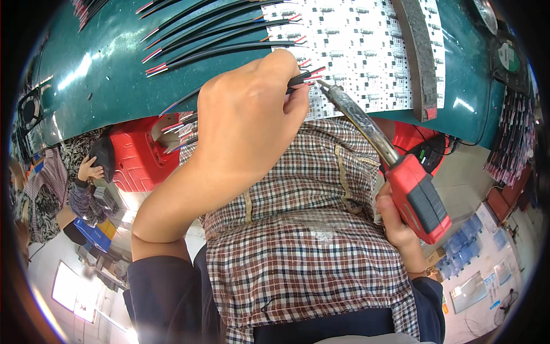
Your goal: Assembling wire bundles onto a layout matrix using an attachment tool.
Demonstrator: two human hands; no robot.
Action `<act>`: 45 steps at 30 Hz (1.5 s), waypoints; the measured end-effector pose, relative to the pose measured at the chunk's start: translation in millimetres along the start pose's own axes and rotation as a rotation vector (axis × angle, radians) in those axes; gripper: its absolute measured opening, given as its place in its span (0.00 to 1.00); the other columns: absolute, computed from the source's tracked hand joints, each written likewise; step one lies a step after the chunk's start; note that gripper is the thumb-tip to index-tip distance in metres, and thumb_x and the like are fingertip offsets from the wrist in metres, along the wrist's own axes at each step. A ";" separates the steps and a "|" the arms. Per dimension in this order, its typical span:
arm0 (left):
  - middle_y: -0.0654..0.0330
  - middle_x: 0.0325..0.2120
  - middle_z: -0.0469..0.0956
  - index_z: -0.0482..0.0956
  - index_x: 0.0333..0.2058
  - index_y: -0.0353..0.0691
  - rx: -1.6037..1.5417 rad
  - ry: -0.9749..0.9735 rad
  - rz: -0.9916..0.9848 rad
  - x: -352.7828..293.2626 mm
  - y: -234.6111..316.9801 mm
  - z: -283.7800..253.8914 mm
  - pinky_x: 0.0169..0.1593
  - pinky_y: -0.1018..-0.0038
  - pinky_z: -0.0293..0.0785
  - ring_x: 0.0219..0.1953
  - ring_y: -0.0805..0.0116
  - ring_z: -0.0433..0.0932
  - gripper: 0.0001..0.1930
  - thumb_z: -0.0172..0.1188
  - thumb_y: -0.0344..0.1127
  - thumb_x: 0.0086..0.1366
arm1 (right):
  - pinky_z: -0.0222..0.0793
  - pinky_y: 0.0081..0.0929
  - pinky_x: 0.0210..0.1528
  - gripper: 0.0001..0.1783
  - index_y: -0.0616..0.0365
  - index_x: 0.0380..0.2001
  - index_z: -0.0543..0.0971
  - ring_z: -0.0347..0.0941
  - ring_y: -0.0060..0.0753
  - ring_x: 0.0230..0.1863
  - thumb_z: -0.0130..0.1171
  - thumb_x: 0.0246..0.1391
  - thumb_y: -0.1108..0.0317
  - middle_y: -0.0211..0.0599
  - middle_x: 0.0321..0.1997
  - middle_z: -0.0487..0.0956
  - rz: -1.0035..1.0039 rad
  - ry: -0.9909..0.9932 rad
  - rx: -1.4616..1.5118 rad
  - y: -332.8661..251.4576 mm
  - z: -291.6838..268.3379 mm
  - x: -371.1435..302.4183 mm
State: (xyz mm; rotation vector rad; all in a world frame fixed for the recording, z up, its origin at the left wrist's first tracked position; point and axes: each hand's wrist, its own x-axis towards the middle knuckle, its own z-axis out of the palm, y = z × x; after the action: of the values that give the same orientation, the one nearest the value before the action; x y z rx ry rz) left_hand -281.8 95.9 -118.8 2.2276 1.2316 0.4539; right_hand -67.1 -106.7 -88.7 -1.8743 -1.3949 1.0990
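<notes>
My left hand (246, 117) is closed on several thin black cables (297, 80), pinched between thumb and fingertips. Their stripped ends, with red and pale cores, stick out over the near edge of a white circuit board panel (366, 63). A soldering gun (421, 198) with a red and black handle rests in my right hand (395, 221), whose fingers wrap its grip, partly hidden behind it. The gun's metal barrel slants up and left, with its tip beside the wire ends; contact cannot be made out. More black cables (223, 50) lie fanned out beyond my left hand, some reaching onto the panel.
A dark grey bar (417, 63) lies across the panel's right part on the green tabletop (109, 63). At the right edge hangs a bundle of cables (511, 137), below a black round object (509, 57). A red plastic stool (137, 152) and another person's hand (90, 170) are at left.
</notes>
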 end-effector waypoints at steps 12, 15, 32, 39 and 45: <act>0.62 0.23 0.82 0.78 0.29 0.37 -0.087 -0.037 -0.048 2.5 -1.7 -2.8 0.28 0.77 0.73 0.22 0.72 0.80 0.09 0.71 0.31 0.56 | 0.78 0.34 0.39 0.14 0.65 0.38 0.82 0.82 0.46 0.33 0.68 0.47 0.72 0.45 0.36 0.83 0.038 0.033 -0.003 3.4 -0.8 -8.6; 0.63 0.24 0.82 0.79 0.30 0.37 -0.091 -0.071 -0.059 3.1 -0.4 -4.0 0.28 0.77 0.74 0.23 0.75 0.80 0.08 0.71 0.30 0.56 | 0.78 0.35 0.40 0.14 0.65 0.38 0.82 0.82 0.47 0.33 0.68 0.47 0.72 0.45 0.35 0.82 0.050 0.003 -0.020 1.6 -0.6 -7.0; 0.63 0.22 0.81 0.79 0.28 0.38 0.009 -0.051 -0.037 4.8 1.4 -0.5 0.29 0.77 0.75 0.22 0.73 0.81 0.07 0.70 0.31 0.56 | 0.79 0.38 0.43 0.16 0.65 0.38 0.82 0.82 0.50 0.36 0.69 0.42 0.75 0.47 0.37 0.82 0.028 -0.014 -0.042 4.1 0.9 -5.6; 0.63 0.21 0.80 0.80 0.28 0.37 -0.045 -0.046 -0.009 8.5 -2.5 -2.3 0.29 0.77 0.75 0.22 0.73 0.80 0.06 0.69 0.30 0.55 | 0.79 0.38 0.44 0.17 0.65 0.39 0.82 0.83 0.49 0.36 0.68 0.41 0.75 0.47 0.37 0.83 0.053 0.062 0.004 7.2 2.7 -14.9; 0.63 0.19 0.78 0.79 0.27 0.37 -0.152 -0.091 -0.017 13.3 -6.7 -5.0 0.28 0.79 0.72 0.21 0.74 0.77 0.06 0.69 0.28 0.54 | 0.79 0.37 0.42 0.17 0.65 0.38 0.82 0.82 0.49 0.35 0.68 0.41 0.75 0.47 0.35 0.82 0.022 -0.006 -0.045 10.6 -0.8 -13.9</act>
State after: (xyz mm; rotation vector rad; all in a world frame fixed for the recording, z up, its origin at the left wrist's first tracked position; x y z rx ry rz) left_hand -281.9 111.6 -118.5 2.0847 1.1303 0.4206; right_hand -62.8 -123.2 -92.8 -1.9237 -1.4164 1.0933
